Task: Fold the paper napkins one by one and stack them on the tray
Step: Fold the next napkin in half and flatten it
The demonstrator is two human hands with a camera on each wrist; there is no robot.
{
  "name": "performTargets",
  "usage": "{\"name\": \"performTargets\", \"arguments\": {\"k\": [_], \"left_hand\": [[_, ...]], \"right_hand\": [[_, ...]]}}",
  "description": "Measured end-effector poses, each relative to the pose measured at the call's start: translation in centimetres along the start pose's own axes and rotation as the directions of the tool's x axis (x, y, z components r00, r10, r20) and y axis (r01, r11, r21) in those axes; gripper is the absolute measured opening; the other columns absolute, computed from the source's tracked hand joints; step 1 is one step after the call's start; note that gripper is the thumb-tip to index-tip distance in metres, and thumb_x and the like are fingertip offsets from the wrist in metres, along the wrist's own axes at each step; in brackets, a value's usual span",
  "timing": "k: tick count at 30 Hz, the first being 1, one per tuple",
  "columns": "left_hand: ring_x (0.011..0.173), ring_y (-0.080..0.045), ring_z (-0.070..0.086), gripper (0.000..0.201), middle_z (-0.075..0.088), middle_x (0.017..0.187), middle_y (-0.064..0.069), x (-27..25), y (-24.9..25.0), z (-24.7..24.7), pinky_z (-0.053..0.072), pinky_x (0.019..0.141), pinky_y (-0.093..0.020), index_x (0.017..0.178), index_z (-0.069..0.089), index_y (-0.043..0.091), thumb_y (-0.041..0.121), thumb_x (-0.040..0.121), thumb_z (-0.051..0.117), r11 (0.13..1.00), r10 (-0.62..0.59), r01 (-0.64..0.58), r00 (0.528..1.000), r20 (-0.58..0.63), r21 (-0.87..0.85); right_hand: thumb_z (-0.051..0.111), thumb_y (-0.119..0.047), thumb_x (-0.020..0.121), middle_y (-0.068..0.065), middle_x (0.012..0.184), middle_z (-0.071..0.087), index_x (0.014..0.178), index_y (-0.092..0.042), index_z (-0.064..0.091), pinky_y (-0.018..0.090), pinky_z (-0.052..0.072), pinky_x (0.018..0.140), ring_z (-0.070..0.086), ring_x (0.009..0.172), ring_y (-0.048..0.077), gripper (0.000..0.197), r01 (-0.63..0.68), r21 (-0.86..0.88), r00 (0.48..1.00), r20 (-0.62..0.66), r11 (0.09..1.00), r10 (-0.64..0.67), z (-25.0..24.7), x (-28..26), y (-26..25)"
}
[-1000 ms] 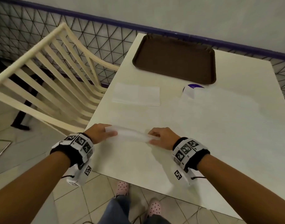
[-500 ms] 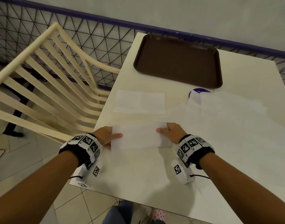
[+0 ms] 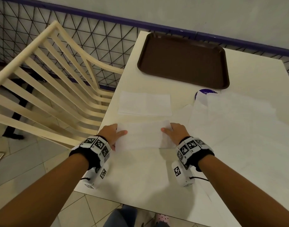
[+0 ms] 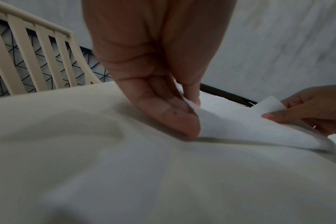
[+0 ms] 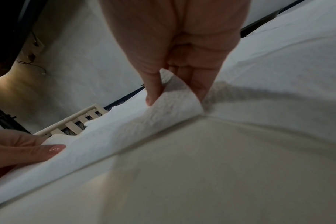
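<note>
A white paper napkin (image 3: pixel 144 135) is held between my two hands near the table's front left. My left hand (image 3: pixel 115 134) pinches its left end between thumb and fingers (image 4: pixel 184 119). My right hand (image 3: pixel 172 132) pinches its right end (image 5: pixel 175 97), where the sheet curls over the thumb. The napkin's near edge touches the table and its far edge is lifted. Another napkin (image 3: pixel 145 104), folded into a rectangle, lies flat just beyond. The brown tray (image 3: pixel 184 61) sits at the table's far side with nothing on it.
A large white sheet (image 3: pixel 238 122) covers the right part of the cream table (image 3: pixel 140 174), partly hiding a purple round lid (image 3: pixel 204 92). A cream slatted chair (image 3: pixel 47 89) stands against the table's left edge. A black mesh fence runs behind.
Both hands carried the napkin away from the front edge toward the folded one. The narrow strip seen a second ago now shows a broad face to the head camera.
</note>
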State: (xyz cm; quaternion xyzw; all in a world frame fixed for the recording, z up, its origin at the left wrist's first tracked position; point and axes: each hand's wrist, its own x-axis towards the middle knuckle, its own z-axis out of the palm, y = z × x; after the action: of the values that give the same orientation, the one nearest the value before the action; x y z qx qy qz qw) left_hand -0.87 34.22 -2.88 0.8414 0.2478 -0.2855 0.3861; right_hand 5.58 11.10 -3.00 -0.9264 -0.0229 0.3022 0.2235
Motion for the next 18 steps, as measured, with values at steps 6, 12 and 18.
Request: {"name": "performTargets", "arguments": {"k": [6,12,18], "left_hand": [[0.077,-0.034,0.064,0.042,0.049,0.064,-0.007,-0.4,0.7,0.1,0.054,0.081,-0.044,0.068,0.032,0.014,0.044,0.092,0.05,0.994,0.008,-0.003,0.999,-0.051,0.107],[0.084,-0.031,0.057,0.046,0.06,0.096,-0.017,-0.5,1.2,0.3,0.047,0.082,-0.037,0.114,0.043,0.0,0.04,0.093,0.051,0.975,0.011,0.02,0.99,-0.137,0.22],[0.092,-0.023,0.053,0.042,0.04,0.12,-0.008,-1.9,2.6,2.1,0.046,0.073,-0.029,0.125,0.037,0.018,0.011,0.089,0.057,0.803,0.371,-0.13,0.872,-0.318,0.582]], "right_hand": [[0.045,-0.039,0.096,0.0,0.068,0.04,0.059,-0.015,0.028,0.027,0.028,0.073,0.041,0.086,0.02,0.047,-0.032,-0.027,0.999,-0.025,0.999,0.031,0.4,0.9,0.1],[0.046,-0.037,0.095,0.003,0.075,0.041,0.058,-0.017,0.025,0.028,0.029,0.075,0.04,0.088,0.019,0.047,-0.027,-0.031,0.999,-0.028,0.999,0.027,0.2,0.7,-0.1],[0.046,-0.039,0.095,0.014,0.092,0.048,0.058,-0.02,0.02,0.031,0.032,0.079,0.049,0.1,0.028,0.048,-0.036,-0.045,0.999,-0.007,0.998,0.035,0.2,0.8,-0.4]]}}
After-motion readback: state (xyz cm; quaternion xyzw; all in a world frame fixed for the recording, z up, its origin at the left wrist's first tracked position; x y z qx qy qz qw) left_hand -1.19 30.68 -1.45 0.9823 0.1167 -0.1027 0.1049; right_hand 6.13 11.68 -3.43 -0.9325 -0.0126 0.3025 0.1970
